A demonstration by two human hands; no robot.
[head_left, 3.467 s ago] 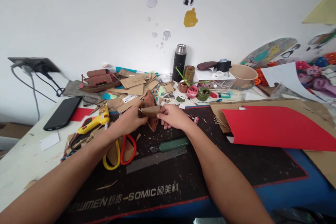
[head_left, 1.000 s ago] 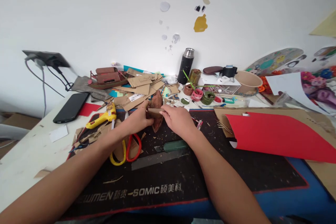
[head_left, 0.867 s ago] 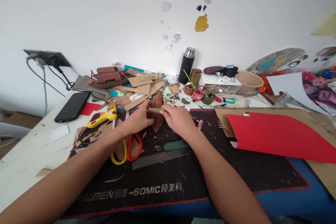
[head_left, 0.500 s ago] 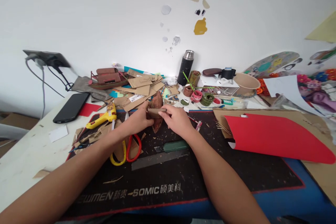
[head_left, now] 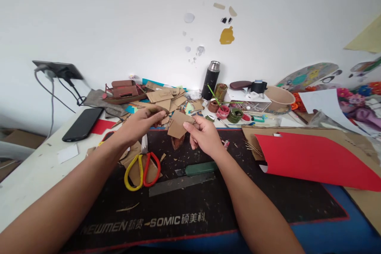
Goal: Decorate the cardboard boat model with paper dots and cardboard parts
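My right hand (head_left: 204,134) pinches a small piece of cardboard (head_left: 177,125) between thumb and fingers, its flat face turned toward me. Beside the piece's left edge is my left hand (head_left: 143,122), its fingers apart and nothing in them. Under the cardboard, a small brown boat hull (head_left: 177,143) rests on the black mat (head_left: 190,202), mostly covered from view. Scissors (head_left: 147,170) with one yellow and one red handle lie nearer me. A green utility knife (head_left: 201,168) and a clear ruler (head_left: 181,184) are just below my right hand.
A brown model boat (head_left: 125,92) stands at the back left beside cardboard scraps (head_left: 166,95). Paint jars (head_left: 235,115) and a black thermos (head_left: 211,80) line the back. A phone (head_left: 82,124) lies left; red card (head_left: 312,158) covers the right. My left arm mostly hides the yellow glue gun.
The cardboard has turned from edge-on to face me, held by my right hand alone. My left hand has let go of it and moved left and up.
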